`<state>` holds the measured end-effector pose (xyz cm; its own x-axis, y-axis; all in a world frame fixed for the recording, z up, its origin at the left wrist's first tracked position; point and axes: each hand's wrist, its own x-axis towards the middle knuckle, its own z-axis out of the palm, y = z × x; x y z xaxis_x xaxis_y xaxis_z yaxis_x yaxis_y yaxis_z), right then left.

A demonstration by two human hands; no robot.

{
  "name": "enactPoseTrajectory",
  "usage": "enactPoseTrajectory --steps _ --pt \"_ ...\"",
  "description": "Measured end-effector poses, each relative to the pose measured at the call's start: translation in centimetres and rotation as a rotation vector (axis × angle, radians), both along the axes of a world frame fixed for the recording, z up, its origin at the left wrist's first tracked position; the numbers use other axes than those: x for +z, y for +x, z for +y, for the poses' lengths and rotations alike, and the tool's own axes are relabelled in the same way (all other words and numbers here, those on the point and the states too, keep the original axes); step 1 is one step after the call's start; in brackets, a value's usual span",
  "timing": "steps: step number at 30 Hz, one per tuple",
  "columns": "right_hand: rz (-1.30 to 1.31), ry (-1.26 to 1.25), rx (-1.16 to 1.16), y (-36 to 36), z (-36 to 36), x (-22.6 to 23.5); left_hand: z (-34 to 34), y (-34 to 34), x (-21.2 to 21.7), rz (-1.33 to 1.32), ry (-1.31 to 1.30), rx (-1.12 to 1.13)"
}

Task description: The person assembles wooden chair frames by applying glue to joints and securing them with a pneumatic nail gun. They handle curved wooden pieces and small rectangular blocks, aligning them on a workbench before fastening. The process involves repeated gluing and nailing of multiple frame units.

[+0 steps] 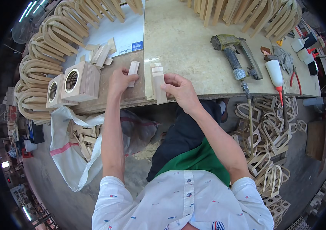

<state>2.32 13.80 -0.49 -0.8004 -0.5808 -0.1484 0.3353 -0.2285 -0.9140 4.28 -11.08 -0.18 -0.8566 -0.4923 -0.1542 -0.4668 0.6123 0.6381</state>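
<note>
One block (134, 68) just right of left hand (121, 79), clamped by thumb and fingers; one stack (158, 83) just left of right hand (180, 90), pinched likewise, at edge of bench (186, 50). Long axes fore-and-aft, converging slightly at far ends.

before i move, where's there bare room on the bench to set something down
On the pale tabletop, between the wood block in the right hand, the nail gun and far frames. Crowded: left, with curved frames and boxes; right, with white bottle, pliers.
</note>
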Motion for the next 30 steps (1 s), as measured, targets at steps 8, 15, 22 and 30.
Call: enactPoseTrajectory --steps 8,15,22,30 --pt "0.031 -0.026 -0.011 0.6 0.1 0.2 6.1 1.7 3.5 0.283 0.341 -0.072" --pt "0.061 -0.032 -0.068 0.7 0.7 0.3 9.1 2.0 3.8 0.359 0.484 -0.140" --pt "0.084 0.013 -0.094 0.6 1.0 0.4 9.5 2.6 3.4 0.336 0.760 -0.171" --pt "0.033 -0.013 -0.119 0.6 1.4 -0.5 10.9 3.3 4.5 0.269 0.788 -0.280"
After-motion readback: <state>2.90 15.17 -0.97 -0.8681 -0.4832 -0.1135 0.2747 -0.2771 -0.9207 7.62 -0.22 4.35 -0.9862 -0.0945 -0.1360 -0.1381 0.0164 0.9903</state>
